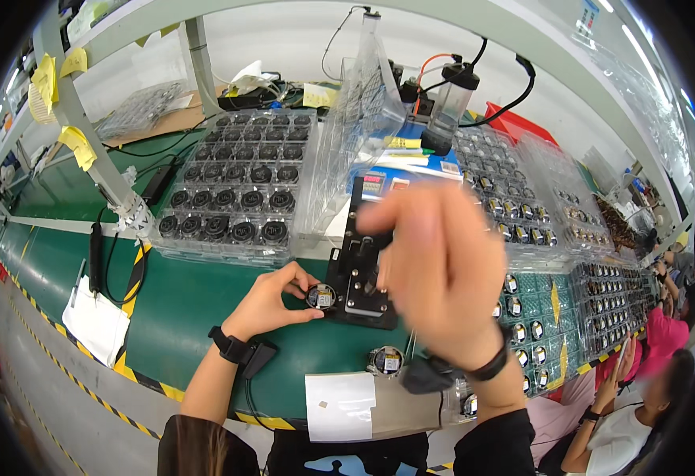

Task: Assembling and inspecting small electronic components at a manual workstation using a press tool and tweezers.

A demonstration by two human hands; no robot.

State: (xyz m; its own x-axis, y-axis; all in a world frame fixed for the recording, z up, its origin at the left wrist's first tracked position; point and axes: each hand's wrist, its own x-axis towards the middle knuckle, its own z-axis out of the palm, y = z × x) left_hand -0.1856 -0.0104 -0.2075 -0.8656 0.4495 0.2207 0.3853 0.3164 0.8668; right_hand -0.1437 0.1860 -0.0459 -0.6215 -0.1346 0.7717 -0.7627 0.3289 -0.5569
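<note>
With thumb and fingers, my left hand [272,303] grips a small round electronic module [322,297], dark-rimmed with a pale label, at the left side of a black metal fixture [365,305]. My right hand [446,266] is raised over the fixture's right side, close to the camera and smeared by motion. Its fingers are curled, but whether they hold anything is hidden. Another round module [386,361] lies on the green bench top, just nearer than the fixture. Beside it are a white sheet of paper [339,404] and a dark, blurred object [428,374] under my right wrist.
Stacked clear trays of black round parts [224,198] stand behind my left hand. To the right are a green tray of modules [534,341] and further trays [613,297]. A blue control box [435,166] stands behind the fixture. A pen-like tool [95,258] lies left; people sit at right.
</note>
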